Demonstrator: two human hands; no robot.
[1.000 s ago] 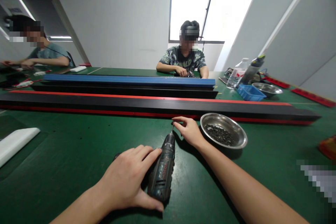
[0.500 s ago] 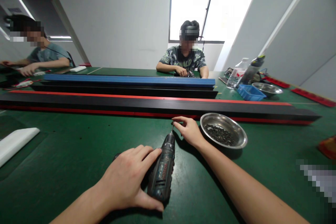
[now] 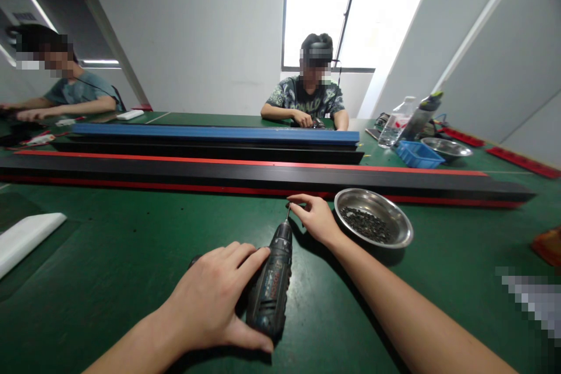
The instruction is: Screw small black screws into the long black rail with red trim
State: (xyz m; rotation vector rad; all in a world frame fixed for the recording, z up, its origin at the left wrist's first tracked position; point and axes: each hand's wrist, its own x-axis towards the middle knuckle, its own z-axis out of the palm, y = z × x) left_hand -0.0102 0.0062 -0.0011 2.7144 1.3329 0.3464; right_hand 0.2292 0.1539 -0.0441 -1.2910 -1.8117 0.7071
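My left hand [image 3: 210, 299] is wrapped round a dark cordless screwdriver [image 3: 270, 283] that lies on the green table [image 3: 109, 257], its bit pointing away from me. My right hand [image 3: 316, 217] pinches a small screw at the tip of the bit [image 3: 288, 209], fingers closed. Just to the right of that hand stands a steel bowl [image 3: 373, 225] holding several small dark screws. Beyond the bit runs a long black and red rail [image 3: 245, 175] across the table.
A blue and black rail [image 3: 219, 135] lies behind the first. Two other people sit at the far side, one at the left, one in the middle. Bottles [image 3: 397, 123], a blue tray [image 3: 418, 155] and another steel bowl [image 3: 446, 149] stand far right. A white slab [image 3: 26, 238] lies at the left.
My hands and the screwdriver stay as they were. The person at the far left has shifted their arms a little.
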